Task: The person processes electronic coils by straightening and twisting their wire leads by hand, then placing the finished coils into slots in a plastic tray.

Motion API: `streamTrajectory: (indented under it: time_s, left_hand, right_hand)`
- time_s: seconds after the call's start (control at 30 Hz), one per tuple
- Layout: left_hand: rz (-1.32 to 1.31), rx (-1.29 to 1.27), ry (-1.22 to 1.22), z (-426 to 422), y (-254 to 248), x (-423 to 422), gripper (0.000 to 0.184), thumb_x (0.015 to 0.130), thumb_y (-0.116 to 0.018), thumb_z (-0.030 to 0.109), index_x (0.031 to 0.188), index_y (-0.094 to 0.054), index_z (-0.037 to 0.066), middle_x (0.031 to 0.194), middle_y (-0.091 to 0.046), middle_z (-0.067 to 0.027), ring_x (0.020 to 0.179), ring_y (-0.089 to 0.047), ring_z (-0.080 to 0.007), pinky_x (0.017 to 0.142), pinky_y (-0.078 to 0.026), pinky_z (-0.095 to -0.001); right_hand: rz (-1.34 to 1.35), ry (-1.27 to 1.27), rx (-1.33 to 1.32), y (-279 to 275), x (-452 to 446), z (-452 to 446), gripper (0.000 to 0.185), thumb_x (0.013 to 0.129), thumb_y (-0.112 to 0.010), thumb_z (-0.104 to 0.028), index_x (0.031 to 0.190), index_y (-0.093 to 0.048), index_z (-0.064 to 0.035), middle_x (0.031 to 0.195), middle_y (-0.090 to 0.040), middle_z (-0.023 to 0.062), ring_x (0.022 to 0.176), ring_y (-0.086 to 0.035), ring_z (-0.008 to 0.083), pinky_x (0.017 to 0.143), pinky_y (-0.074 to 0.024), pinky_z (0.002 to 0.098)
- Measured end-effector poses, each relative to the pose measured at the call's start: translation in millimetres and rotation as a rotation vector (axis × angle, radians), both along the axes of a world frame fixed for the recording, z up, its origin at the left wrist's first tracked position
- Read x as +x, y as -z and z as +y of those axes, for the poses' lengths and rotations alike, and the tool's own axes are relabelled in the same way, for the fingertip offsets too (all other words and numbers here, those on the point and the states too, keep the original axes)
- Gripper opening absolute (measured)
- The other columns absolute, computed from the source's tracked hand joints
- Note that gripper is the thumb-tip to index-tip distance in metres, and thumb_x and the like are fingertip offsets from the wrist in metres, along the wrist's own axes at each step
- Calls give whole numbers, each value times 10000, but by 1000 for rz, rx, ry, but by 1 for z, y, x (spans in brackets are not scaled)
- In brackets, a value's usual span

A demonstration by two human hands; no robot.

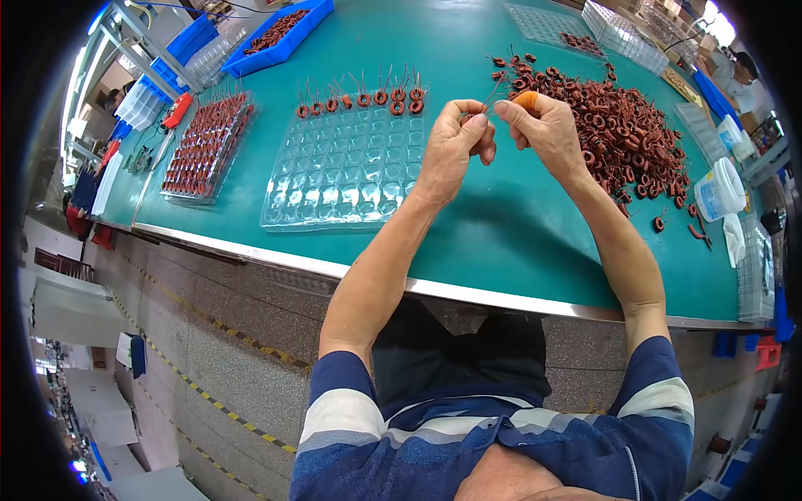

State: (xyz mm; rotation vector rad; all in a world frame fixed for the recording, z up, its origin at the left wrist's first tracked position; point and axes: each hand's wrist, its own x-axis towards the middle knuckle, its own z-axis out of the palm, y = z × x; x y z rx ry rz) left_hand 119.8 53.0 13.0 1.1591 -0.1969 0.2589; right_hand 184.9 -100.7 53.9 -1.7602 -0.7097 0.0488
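My left hand (455, 149) is closed on a small red-brown wire-wound ring coil (467, 118), mostly covered by the fingers. Thin wire leads (494, 93) stick up from it between the hands. My right hand (545, 134) pinches at these leads, with an orange cover (526, 100) on one finger. To the left lies a clear plastic tray (334, 179) with round pockets; several coils (364, 101) stand along its far rows, leads upward. Beside my right hand spreads a large heap of similar coils (622, 125).
A filled tray of coils (205, 150) lies at the left. Behind it is a blue bin (280, 37) holding more coils. At the right are a white tub (720, 190), red-handled pliers (698, 234) and clear trays (756, 271). A co-worker (739, 83) is at far right.
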Motion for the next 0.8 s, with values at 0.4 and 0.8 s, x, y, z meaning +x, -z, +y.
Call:
streamTrajectory:
  time_s: [0.4, 0.8]
  left_hand:
    - [30, -160, 6, 5, 2, 2, 129, 979, -501, 151, 1017, -535, 32, 687, -532, -50, 545, -544, -169, 501, -429, -291]
    - [52, -173, 99, 3, -3, -3, 178, 980, -502, 178, 1017, -543, 8, 667, -504, -36, 531, -538, -182, 490, -429, -308]
  right_hand:
    - [-442, 171, 87, 7, -2, 6, 328, 819, -765, -200, 1052, -639, -7, 814, -627, 17, 607, -570, 75, 559, -486, 236]
    - [-846, 23, -83, 4, 5, -1, 224, 809, -747, -169, 960, -647, -38, 942, -598, 75, 677, -635, 181, 591, -528, 307]
